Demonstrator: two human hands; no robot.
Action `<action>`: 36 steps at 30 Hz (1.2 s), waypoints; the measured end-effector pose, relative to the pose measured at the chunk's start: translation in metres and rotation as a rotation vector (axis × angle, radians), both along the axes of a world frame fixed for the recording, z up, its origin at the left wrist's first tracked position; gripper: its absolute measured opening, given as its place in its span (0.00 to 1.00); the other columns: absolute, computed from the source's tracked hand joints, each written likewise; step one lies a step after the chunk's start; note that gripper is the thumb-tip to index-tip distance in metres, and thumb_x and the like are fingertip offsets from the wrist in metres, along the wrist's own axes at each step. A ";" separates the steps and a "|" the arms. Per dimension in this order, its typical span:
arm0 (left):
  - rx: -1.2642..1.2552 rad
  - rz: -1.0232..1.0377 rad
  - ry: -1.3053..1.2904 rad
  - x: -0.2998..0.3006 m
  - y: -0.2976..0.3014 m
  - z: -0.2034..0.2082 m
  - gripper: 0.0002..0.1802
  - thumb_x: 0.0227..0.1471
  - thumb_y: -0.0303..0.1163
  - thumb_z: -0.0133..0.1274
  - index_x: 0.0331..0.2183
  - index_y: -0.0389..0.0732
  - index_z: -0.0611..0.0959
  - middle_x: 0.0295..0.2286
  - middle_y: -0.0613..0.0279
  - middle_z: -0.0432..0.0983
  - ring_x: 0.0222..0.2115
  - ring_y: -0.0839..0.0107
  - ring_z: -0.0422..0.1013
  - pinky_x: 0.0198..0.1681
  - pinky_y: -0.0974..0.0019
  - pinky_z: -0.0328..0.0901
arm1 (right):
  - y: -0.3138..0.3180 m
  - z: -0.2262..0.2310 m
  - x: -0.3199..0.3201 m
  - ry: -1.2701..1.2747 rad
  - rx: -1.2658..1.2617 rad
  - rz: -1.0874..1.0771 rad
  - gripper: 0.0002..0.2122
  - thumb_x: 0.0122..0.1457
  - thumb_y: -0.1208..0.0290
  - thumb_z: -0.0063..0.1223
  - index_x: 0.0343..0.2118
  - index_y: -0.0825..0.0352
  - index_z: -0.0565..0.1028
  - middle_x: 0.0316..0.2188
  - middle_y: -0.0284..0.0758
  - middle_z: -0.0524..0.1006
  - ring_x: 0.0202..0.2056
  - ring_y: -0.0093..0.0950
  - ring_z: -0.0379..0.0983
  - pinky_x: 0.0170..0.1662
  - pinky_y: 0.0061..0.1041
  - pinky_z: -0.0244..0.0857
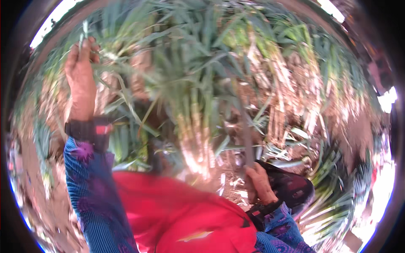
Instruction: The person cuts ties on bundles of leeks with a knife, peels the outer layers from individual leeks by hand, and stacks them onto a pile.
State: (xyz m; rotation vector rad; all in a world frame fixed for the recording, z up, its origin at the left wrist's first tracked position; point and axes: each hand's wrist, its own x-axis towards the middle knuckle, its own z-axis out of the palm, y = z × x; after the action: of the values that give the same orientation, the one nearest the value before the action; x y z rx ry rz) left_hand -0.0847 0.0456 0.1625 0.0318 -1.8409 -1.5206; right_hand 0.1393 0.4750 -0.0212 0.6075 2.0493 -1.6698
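My left hand [81,69], raised at the far left, has its fingers curled round a strip of green leek leaf [85,30] that sticks up between them. Low on the right, my right hand [259,183] grips the handle end of a long narrow knife [246,135], its blade pointing away from me and blurred. Between the hands, a bunch of leeks [196,139] lies with white root ends toward me and green tops away. The ends of its leaves blur into the foliage behind.
More leeks [274,71] lie in rows on brown soil at the far side and right. Loose leaves [329,202] are heaped at my lower right beside a dark shoe [291,185]. Red cloth [181,211] covers my lap. Single leeks [44,147] lie at the left.
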 end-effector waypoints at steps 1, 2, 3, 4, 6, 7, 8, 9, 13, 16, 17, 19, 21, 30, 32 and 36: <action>-0.017 0.050 0.000 0.008 -0.019 0.006 0.09 0.56 0.35 0.51 0.32 0.41 0.81 0.23 0.70 0.75 0.20 0.82 0.62 0.26 0.75 0.58 | 0.007 0.000 0.005 -0.005 -0.026 -0.086 0.09 0.58 0.66 0.46 0.37 0.65 0.68 0.19 0.28 0.67 0.18 0.19 0.65 0.20 0.20 0.63; -0.073 0.127 0.074 0.015 -0.044 0.016 0.11 0.56 0.36 0.50 0.33 0.39 0.81 0.24 0.67 0.77 0.21 0.79 0.64 0.28 0.73 0.59 | 0.010 0.002 0.008 -0.015 -0.063 -0.161 0.09 0.58 0.65 0.46 0.36 0.65 0.68 0.18 0.29 0.66 0.16 0.20 0.64 0.19 0.20 0.63; -0.125 0.192 0.151 0.028 -0.066 0.022 0.13 0.56 0.37 0.49 0.34 0.38 0.81 0.26 0.64 0.78 0.22 0.76 0.67 0.29 0.71 0.61 | 0.010 0.011 0.010 -0.002 -0.105 -0.227 0.08 0.58 0.66 0.46 0.35 0.65 0.67 0.18 0.29 0.67 0.15 0.21 0.64 0.17 0.20 0.62; -0.148 0.245 0.158 0.052 -0.093 0.028 0.13 0.56 0.37 0.49 0.34 0.38 0.81 0.26 0.64 0.78 0.22 0.76 0.67 0.29 0.71 0.61 | 0.006 0.019 0.010 0.013 -0.151 -0.290 0.08 0.59 0.66 0.46 0.34 0.65 0.67 0.17 0.30 0.67 0.13 0.21 0.64 0.16 0.20 0.61; -0.628 0.692 -0.071 0.092 -0.144 0.021 0.14 0.56 0.38 0.48 0.35 0.40 0.82 0.26 0.65 0.79 0.22 0.78 0.65 0.28 0.70 0.61 | 0.006 0.018 0.012 0.119 -0.114 -0.246 0.08 0.59 0.65 0.46 0.33 0.64 0.66 0.18 0.30 0.67 0.13 0.21 0.63 0.15 0.19 0.60; -0.685 0.759 -0.095 0.114 -0.165 0.010 0.14 0.57 0.38 0.47 0.35 0.40 0.81 0.25 0.60 0.79 0.24 0.73 0.70 0.31 0.66 0.63 | 0.008 0.013 0.012 0.136 -0.148 -0.235 0.09 0.59 0.63 0.46 0.32 0.64 0.66 0.18 0.31 0.67 0.13 0.21 0.63 0.15 0.19 0.61; -0.735 0.859 -0.143 0.145 -0.199 -0.002 0.15 0.56 0.42 0.47 0.35 0.42 0.81 0.28 0.57 0.79 0.27 0.64 0.72 0.34 0.62 0.64 | -0.001 0.015 0.012 0.136 -0.165 -0.199 0.09 0.59 0.63 0.46 0.32 0.64 0.66 0.18 0.31 0.67 0.13 0.21 0.63 0.15 0.19 0.61; -0.772 0.952 -0.196 0.175 -0.227 -0.014 0.17 0.55 0.45 0.47 0.36 0.44 0.80 0.31 0.54 0.79 0.31 0.56 0.74 0.38 0.58 0.65 | -0.010 0.022 0.012 0.145 -0.164 -0.156 0.09 0.59 0.63 0.46 0.32 0.64 0.65 0.17 0.31 0.67 0.12 0.21 0.63 0.15 0.19 0.61; -0.565 0.991 -0.451 0.283 -0.249 -0.057 0.16 0.55 0.43 0.45 0.38 0.45 0.79 0.27 0.53 0.76 0.27 0.58 0.72 0.34 0.57 0.64 | -0.023 0.021 0.011 0.214 -0.187 -0.015 0.09 0.60 0.64 0.47 0.33 0.64 0.65 0.17 0.31 0.67 0.14 0.20 0.63 0.15 0.18 0.60; -0.508 1.050 -0.577 0.363 -0.294 -0.119 0.15 0.56 0.41 0.44 0.38 0.44 0.79 0.24 0.56 0.76 0.24 0.63 0.72 0.31 0.58 0.65 | -0.050 0.031 0.010 0.180 -0.195 0.068 0.08 0.59 0.65 0.48 0.34 0.64 0.65 0.17 0.29 0.67 0.15 0.19 0.64 0.16 0.17 0.59; -0.539 1.102 -0.623 0.379 -0.297 -0.133 0.15 0.56 0.41 0.43 0.38 0.44 0.79 0.25 0.56 0.76 0.24 0.62 0.73 0.30 0.58 0.66 | -0.058 0.035 0.008 0.196 -0.168 0.096 0.08 0.60 0.65 0.48 0.34 0.64 0.65 0.17 0.29 0.67 0.15 0.19 0.64 0.16 0.17 0.59; -0.515 1.152 -0.727 0.403 -0.294 -0.149 0.15 0.57 0.39 0.41 0.39 0.44 0.78 0.27 0.51 0.77 0.26 0.57 0.74 0.31 0.56 0.66 | -0.064 0.025 0.006 0.254 -0.186 0.079 0.07 0.60 0.66 0.48 0.34 0.63 0.66 0.17 0.28 0.67 0.14 0.17 0.63 0.16 0.16 0.58; -0.716 1.207 -0.676 0.441 -0.309 -0.144 0.14 0.56 0.37 0.40 0.40 0.44 0.78 0.29 0.45 0.77 0.28 0.48 0.73 0.31 0.52 0.65 | -0.087 0.038 0.003 0.225 -0.160 0.161 0.07 0.61 0.67 0.48 0.33 0.62 0.65 0.16 0.26 0.66 0.14 0.15 0.61 0.16 0.15 0.56; -0.827 1.397 -0.946 0.517 -0.336 -0.100 0.13 0.58 0.43 0.42 0.38 0.50 0.78 0.27 0.50 0.77 0.30 0.47 0.73 0.31 0.50 0.64 | -0.128 0.031 -0.003 0.151 -0.083 0.340 0.05 0.61 0.67 0.48 0.34 0.60 0.67 0.16 0.23 0.64 0.13 0.13 0.59 0.14 0.13 0.52; -0.861 1.256 -0.943 0.513 -0.343 -0.130 0.11 0.56 0.42 0.47 0.37 0.49 0.78 0.29 0.55 0.78 0.29 0.53 0.74 0.31 0.54 0.66 | -0.137 0.047 -0.005 0.124 -0.045 0.314 0.04 0.61 0.67 0.48 0.33 0.59 0.67 0.17 0.22 0.65 0.14 0.13 0.59 0.15 0.13 0.52; -0.653 0.882 -0.956 0.501 -0.316 -0.182 0.12 0.47 0.38 0.58 0.35 0.44 0.79 0.27 0.59 0.78 0.26 0.68 0.73 0.28 0.63 0.66 | -0.149 0.054 0.001 0.132 -0.019 0.263 0.05 0.61 0.66 0.49 0.35 0.59 0.68 0.18 0.21 0.64 0.16 0.12 0.59 0.17 0.13 0.53</action>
State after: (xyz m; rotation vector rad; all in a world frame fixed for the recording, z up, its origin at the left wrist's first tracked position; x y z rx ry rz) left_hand 0.4164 -0.2700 -0.0200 1.2464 -2.4208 -0.2077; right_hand 0.1400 0.3263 0.0323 0.2129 2.0961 -1.6083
